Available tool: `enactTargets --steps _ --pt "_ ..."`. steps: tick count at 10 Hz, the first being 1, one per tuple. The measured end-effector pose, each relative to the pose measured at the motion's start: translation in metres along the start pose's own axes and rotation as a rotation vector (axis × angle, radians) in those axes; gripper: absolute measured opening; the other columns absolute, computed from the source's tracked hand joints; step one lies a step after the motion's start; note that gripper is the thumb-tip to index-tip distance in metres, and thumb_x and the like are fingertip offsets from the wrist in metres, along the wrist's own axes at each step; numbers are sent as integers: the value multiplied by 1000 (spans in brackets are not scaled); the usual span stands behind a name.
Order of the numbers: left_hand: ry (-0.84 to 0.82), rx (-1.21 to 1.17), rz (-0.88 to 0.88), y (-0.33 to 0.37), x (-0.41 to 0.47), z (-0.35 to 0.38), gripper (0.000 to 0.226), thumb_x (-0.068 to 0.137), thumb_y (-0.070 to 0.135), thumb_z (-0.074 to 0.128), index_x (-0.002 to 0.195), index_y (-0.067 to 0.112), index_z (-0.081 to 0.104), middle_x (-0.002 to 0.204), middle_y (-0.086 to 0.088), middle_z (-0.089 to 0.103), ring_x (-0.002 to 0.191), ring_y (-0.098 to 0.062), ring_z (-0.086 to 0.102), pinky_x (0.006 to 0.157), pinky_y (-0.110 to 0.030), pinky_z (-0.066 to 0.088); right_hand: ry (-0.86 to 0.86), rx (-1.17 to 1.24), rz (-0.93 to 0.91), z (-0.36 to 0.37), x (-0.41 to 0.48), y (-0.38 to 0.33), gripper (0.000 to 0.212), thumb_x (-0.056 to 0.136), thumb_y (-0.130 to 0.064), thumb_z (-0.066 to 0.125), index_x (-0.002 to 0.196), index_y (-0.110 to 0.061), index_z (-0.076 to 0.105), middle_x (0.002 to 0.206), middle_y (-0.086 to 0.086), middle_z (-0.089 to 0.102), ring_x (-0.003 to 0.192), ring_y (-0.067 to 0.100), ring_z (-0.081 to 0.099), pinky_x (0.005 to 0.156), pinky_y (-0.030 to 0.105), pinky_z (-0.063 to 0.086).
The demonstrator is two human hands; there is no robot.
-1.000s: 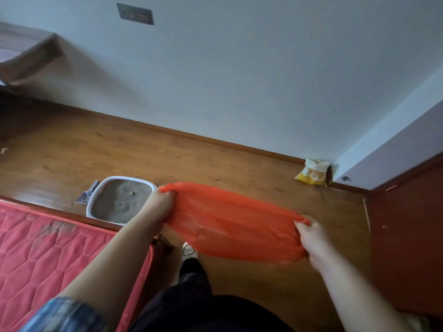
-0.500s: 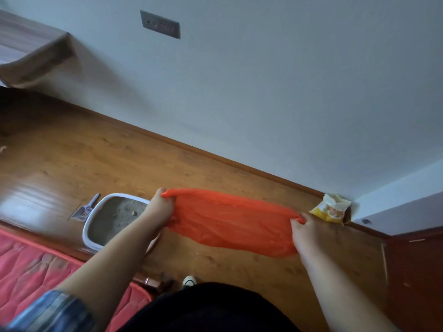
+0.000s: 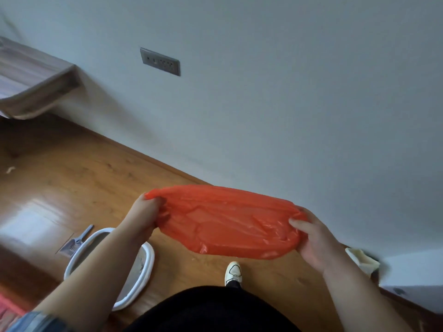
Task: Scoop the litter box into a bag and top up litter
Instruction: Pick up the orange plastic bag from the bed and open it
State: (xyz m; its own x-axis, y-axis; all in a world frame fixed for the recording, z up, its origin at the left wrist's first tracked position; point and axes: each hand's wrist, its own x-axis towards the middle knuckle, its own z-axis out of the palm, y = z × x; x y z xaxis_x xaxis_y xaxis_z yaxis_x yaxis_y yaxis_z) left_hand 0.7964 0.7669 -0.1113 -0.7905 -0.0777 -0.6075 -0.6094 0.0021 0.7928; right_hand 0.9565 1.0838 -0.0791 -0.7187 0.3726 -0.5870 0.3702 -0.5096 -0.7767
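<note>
Your left hand and right hand each pinch one end of the orange bag, held taut above the floor; litter box sits lower left. Work the mouth fully open before you scoop

Pale wall with socket plate, glossy wood floor, perhaps a shelf.

head-worn view, tilted, looking down
</note>
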Motion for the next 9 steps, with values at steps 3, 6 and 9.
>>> enactTargets --steps 3,6,9 --pt "40 10 111 54 59 22 38 82 7 54 118 15 63 104 -19 70 92 -34 71 73 -48 61 -54 -191 15 68 160 -102 26 98 -2 48 120 -4 62 107 19 72 87 29 71 73 40 56" --pt "398 -161 105 77 120 -60 29 80 17 59 108 18 66 97 -15 73 91 -34 71 81 -57 58 -247 -477 87 232 257 -107 25 100 -9 49 119 -11 66 107 14 74 95 30 73 74 41 59" --pt "551 -273 156 138 187 -190 27 79 19 60 104 20 71 96 -10 76 90 -27 72 77 -49 60 -530 -733 38 468 304 -103 25 99 -10 52 122 -14 61 110 14 71 95 29 71 71 38 57"
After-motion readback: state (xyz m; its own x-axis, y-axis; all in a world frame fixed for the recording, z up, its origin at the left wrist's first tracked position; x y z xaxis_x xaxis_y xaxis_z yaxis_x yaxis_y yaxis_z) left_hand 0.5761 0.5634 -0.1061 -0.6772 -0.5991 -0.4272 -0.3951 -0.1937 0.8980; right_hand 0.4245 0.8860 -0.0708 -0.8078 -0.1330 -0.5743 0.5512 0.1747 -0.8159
